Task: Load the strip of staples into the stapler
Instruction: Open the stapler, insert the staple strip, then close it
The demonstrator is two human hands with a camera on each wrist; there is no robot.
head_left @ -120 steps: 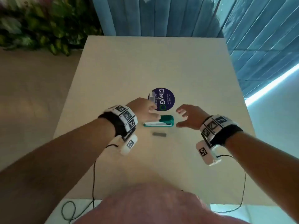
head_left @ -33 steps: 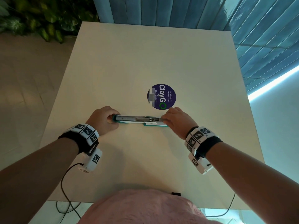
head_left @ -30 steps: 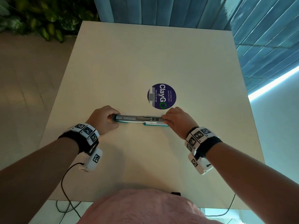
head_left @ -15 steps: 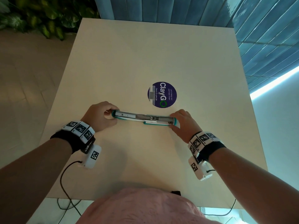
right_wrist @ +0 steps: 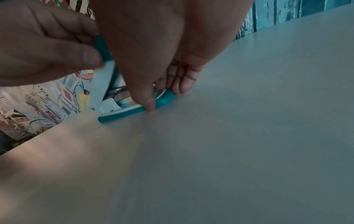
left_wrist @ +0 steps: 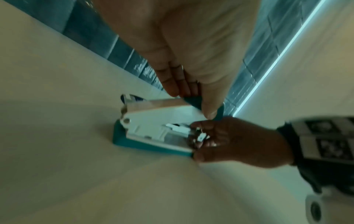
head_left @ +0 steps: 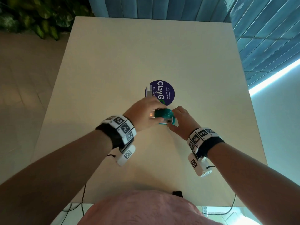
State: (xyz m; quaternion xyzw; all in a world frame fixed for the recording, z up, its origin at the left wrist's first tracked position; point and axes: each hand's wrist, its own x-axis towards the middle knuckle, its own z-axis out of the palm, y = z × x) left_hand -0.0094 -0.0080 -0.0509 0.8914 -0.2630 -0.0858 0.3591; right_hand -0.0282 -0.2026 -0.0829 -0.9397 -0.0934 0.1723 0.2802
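Note:
The teal and white stapler point(head_left: 164, 116) stands on the table, half folded. My left hand point(head_left: 152, 113) pinches the tip of its teal top cover point(left_wrist: 193, 101) between thumb and fingers, holding the cover raised over the white magazine body point(left_wrist: 153, 121). My right hand point(head_left: 172, 124) grips the front end of the teal base point(right_wrist: 164, 97) between thumb and fingers, down against the table. A bit of metal magazine point(right_wrist: 120, 94) shows under the cover. No loose strip of staples is visible; the hands and cover hide the inside of the magazine.
The cream table point(head_left: 146, 54) bears a round purple sticker point(head_left: 164, 91) just beyond the stapler. Leafy plants point(head_left: 32, 18) stand past the far left corner, a blue panelled wall behind. Cables hang off the near edge.
The stapler lay opened out flat, held at both ends. My left hand has swung the top cover up and over to the right, towards the base end that my right hand holds.

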